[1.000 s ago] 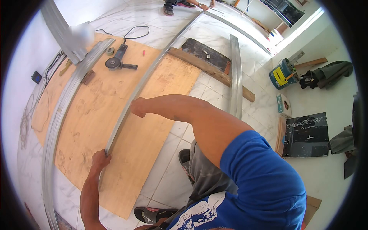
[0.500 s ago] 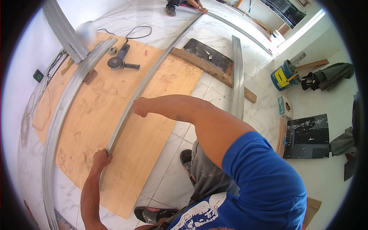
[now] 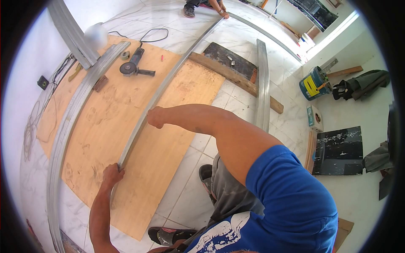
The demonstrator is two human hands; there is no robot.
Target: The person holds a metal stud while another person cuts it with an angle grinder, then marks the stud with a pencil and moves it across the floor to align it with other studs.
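A long thin metal channel runs from near my body to the far side of the room, over a plywood sheet. My left hand is closed around its near part. Farther along, my right hand grips the same channel with fingers wrapped round it. At the far end another person's hand is on the channel, where it meets a second metal length at an angle.
An angle grinder and a tape roll lie on the plywood. Thicker metal channels extend along the left. A wooden beam and another metal channel lie right of centre. A bucket stands by the right wall.
The view has shifted very slightly. Both my hands keep their grip on the channel, and the other person's hand at the far end has moved a little.
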